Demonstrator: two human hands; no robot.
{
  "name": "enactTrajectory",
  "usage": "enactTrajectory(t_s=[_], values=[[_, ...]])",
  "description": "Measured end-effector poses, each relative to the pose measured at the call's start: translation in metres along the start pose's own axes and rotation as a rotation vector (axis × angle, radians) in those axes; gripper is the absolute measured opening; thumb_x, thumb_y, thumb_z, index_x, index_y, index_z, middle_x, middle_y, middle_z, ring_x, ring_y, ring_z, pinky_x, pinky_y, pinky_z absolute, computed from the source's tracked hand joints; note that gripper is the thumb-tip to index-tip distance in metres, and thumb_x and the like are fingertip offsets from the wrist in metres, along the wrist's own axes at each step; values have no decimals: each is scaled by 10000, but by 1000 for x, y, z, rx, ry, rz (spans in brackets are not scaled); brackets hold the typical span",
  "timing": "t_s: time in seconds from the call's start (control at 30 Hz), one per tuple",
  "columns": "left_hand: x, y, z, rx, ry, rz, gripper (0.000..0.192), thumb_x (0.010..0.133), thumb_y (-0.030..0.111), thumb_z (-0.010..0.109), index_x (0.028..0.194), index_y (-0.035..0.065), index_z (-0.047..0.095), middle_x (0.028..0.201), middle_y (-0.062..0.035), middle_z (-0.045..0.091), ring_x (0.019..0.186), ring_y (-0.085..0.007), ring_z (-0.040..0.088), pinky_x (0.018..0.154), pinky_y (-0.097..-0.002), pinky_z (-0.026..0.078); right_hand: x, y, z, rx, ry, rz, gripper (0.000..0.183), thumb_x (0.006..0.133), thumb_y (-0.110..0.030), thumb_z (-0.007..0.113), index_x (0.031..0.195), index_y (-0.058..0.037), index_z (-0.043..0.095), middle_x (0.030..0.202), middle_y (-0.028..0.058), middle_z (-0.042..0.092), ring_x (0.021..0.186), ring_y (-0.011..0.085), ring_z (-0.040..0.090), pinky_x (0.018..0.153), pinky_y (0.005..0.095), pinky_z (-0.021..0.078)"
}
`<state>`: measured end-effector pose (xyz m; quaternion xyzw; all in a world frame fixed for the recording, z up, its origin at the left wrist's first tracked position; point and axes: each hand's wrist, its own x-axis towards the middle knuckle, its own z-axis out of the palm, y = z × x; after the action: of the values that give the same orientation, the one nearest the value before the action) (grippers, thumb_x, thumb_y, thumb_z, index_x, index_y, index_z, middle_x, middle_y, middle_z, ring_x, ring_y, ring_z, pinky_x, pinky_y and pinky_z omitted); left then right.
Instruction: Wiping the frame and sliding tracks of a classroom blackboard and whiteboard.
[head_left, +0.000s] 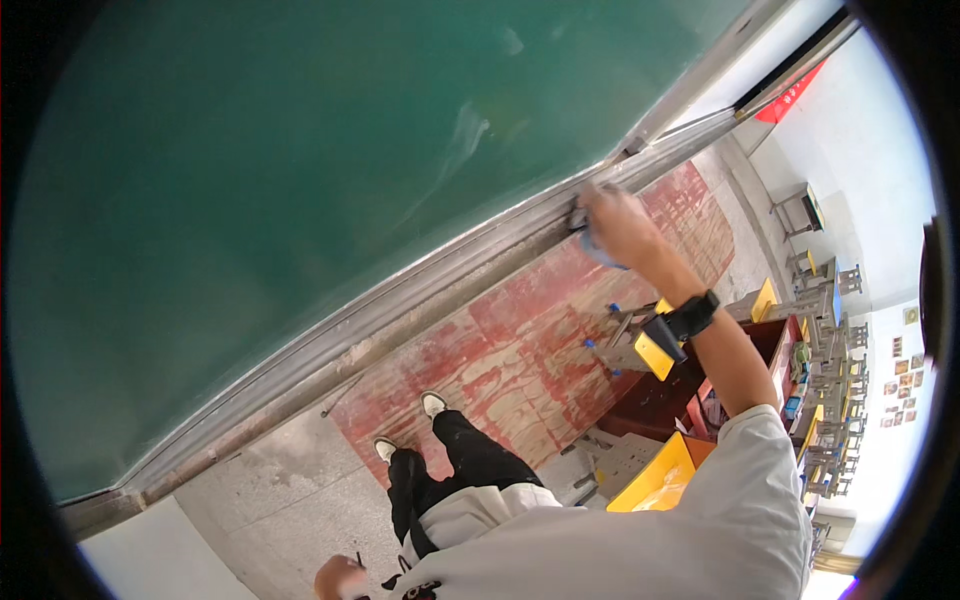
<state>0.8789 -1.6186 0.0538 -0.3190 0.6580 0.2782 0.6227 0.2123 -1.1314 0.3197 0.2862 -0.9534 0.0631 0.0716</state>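
Observation:
A large green chalkboard (285, 172) with faint pale smears fills the upper left. Along its lower edge runs a grey metal ledge (390, 311). At the right part of this ledge is my right hand (619, 225), slightly blurred, its fingers closed on a grey-blue cloth (600, 251) that hangs below them. A black band with a dark device sits on the right wrist. Low in the view, beside my body, is my left hand (341, 577); its fingers are partly cut off and blurred, so whether it holds anything is unclear.
Underfoot is a worn red platform (517, 352). Close on the right stand a stool with a yellow seat (654, 356), a dark red lectern (645, 405) with items on top, and a yellow open box (652, 480). Several rows of desks (825, 375) stretch behind them.

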Motion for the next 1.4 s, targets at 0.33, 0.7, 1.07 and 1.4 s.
enactTrajectory(t_s=[0.33, 0.7, 1.07, 1.4], values=[[-3, 115, -103, 335, 330, 302, 266, 702, 333, 686, 746, 79, 755, 700, -139, 701, 642, -231, 683, 644, -362, 542, -15, -215, 28, 292, -100, -196, 402, 741, 7, 593, 1125, 24, 475, 883, 206, 644, 922, 382, 638, 832, 483, 510], [-1, -11, 2, -73, 254, 170, 293, 722, 258, 681, 851, -2, 718, 833, -211, 694, 801, -331, 689, 727, -402, 533, -16, -138, -3, 305, 32, 50, 281, 854, -90, 579, 1099, -35, 453, 721, 226, 633, 690, 456, 622, 630, 550, 486], [-24, -75, 119, -863, -46, 58, 119, 798, 86, 632, 801, -6, 708, 660, -49, 639, 576, -131, 598, 534, -266, 486, -14, -403, 34, 269, -82, -91, 275, 855, -86, 562, 1080, 6, 434, 644, 221, 616, 616, 447, 625, 590, 543, 507], [-3, -167, 110, -586, 363, 1, 279, 771, 216, 680, 869, -43, 705, 781, -169, 707, 733, -237, 690, 665, -373, 546, -18, -501, 38, 325, -39, -182, 322, 792, -147, 616, 1028, -10, 446, 702, 233, 640, 625, 445, 639, 592, 507, 543]])
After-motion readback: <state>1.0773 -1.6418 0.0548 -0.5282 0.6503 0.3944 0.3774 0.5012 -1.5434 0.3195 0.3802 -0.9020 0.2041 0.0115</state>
